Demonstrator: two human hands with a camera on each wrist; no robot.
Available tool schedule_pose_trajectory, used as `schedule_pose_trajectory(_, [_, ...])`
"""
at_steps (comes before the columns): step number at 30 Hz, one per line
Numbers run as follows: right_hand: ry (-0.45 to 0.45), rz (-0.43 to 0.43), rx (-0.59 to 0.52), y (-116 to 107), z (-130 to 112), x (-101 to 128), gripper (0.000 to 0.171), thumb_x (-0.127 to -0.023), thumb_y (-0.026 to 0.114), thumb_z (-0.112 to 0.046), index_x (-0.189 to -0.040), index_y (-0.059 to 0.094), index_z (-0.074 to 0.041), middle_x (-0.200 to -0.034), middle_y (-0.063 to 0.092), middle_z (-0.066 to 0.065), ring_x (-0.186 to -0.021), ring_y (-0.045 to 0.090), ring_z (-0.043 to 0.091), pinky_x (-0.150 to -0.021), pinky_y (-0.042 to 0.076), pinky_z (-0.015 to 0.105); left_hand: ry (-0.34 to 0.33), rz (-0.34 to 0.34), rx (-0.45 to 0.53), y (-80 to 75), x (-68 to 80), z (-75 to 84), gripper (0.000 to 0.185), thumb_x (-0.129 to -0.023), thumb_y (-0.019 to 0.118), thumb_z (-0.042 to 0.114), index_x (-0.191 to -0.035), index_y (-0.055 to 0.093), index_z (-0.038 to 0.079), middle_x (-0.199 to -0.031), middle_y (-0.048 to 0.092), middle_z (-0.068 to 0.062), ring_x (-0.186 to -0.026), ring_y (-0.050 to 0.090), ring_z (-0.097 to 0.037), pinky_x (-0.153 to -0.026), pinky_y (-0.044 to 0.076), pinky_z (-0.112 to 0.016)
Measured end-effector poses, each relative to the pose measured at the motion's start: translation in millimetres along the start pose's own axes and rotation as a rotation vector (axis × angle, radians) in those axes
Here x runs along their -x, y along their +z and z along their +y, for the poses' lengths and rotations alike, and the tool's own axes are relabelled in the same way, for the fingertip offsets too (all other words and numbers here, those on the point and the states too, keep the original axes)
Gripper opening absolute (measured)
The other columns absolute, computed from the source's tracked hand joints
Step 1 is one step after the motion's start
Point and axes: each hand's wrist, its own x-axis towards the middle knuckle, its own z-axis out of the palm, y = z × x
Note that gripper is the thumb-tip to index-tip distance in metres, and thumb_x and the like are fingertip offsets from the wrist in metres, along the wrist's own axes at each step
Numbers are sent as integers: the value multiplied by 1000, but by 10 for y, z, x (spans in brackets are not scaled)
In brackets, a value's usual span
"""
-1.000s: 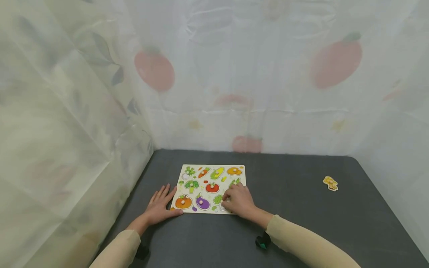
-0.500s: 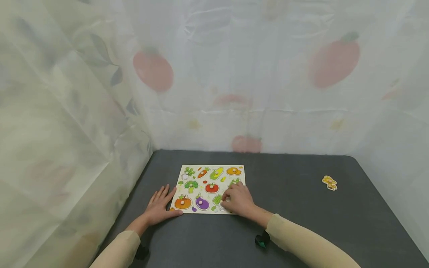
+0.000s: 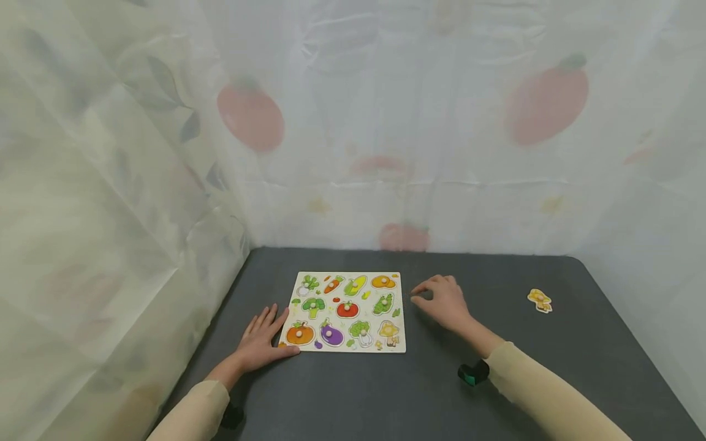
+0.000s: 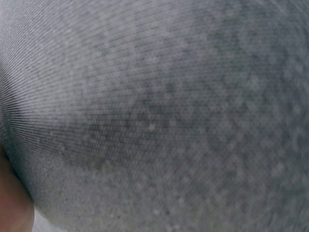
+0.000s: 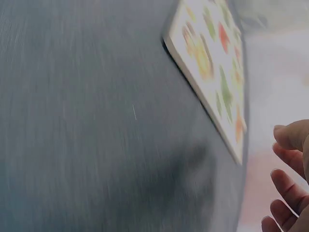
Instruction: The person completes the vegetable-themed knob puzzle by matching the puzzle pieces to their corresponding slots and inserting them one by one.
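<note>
A white vegetable peg puzzle board (image 3: 371, 315) lies flat on the dark table, with several knobbed pieces in it. Among these are a pumpkin (image 3: 300, 334), an eggplant (image 3: 332, 334), a cabbage (image 3: 361, 332) and peas (image 3: 383, 304). At its lower right corner a mushroom recess (image 3: 388, 332) shows no knob. My left hand (image 3: 261, 341) rests spread at the board's left edge, thumb on the corner. Off the board's right side hovers my right hand (image 3: 445, 304), fingers loosely bent and holding nothing. A loose yellow mushroom piece (image 3: 540, 301) lies farther right on the table.
The dark grey table (image 3: 353, 398) has rounded far corners. Pale printed curtains (image 3: 469, 202) hang behind it and along both sides. Black wrist devices (image 3: 473, 372) sit under the forearms. In the left wrist view, mostly blurred grey surface (image 4: 169, 121) appears.
My right hand has left the cabbage piece and moved right, off the board, uncovering the mushroom recess and the peas. The left hand has stayed on the board's edge.
</note>
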Motion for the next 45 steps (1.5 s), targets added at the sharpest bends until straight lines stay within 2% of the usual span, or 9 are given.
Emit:
schedule_pose_trajectory(5, [23, 49, -25, -377, 384, 43, 22, -96, 73, -28, -112, 79, -13, -120, 65, 15, -117, 50, 42, -98, 40, 63, 26, 17, 12, 1, 10, 4, 109, -83, 73, 67, -163, 28, 8, -166, 15, -28, -152, 7, -49, -118, 4, -66])
schedule_pose_trajectory(10, [41, 92, -17, -689, 905, 151, 25, -102, 67, -22, -117, 76, -4, -118, 65, 21, -108, 56, 42, -91, 43, 63, 3, -4, -3, -17, 12, 18, 110, -83, 73, 67, -163, 26, 8, -167, 13, -26, -153, 7, -48, -119, 4, -65])
schedule_pose_trajectory(16, [155, 171, 76, -989, 1445, 400, 29, -103, 61, -20, -117, 72, 2, -115, 63, 27, -103, 55, 46, -83, 42, 64, -30, -39, -38, -41, 2, 44, 110, -83, 69, 70, -164, 23, 11, -169, 11, -22, -155, 4, -44, -121, 2, -64])
schedule_pose_trajectory(22, [267, 174, 143, -1204, 1776, 636, 34, -103, 59, -23, -120, 69, 4, -114, 60, 31, -97, 51, 49, -75, 40, 62, -20, -20, -20, -42, 17, 50, 110, -83, 72, 68, -164, 25, 10, -168, 13, -24, -154, 6, -46, -120, 3, -64])
schedule_pose_trajectory(27, [340, 131, 159, -1275, 1932, 771, 42, -102, 61, -32, -121, 67, 6, -114, 57, 32, -97, 47, 50, -76, 37, 64, -26, -27, -19, -50, 20, 60, 110, -83, 72, 69, -164, 25, 10, -168, 12, -24, -154, 5, -45, -120, 3, -64])
schedule_pose_trajectory(31, [358, 124, 144, -1277, 1977, 807, 47, -102, 61, -37, -121, 67, 5, -114, 58, 32, -100, 47, 51, -79, 35, 67, -36, -41, -39, -57, 9, 57, 110, -83, 69, 71, -165, 23, 12, -169, 11, -22, -155, 4, -44, -121, 2, -64])
schedule_pose_trajectory(45, [383, 119, 144, -1250, 1973, 770, 41, -102, 63, -30, -119, 67, 8, -115, 56, 35, -98, 46, 52, -77, 35, 66, 4, -7, -2, -13, 0, 38, 110, -83, 72, 68, -163, 26, 9, -167, 13, -26, -153, 6, -48, -119, 3, -65])
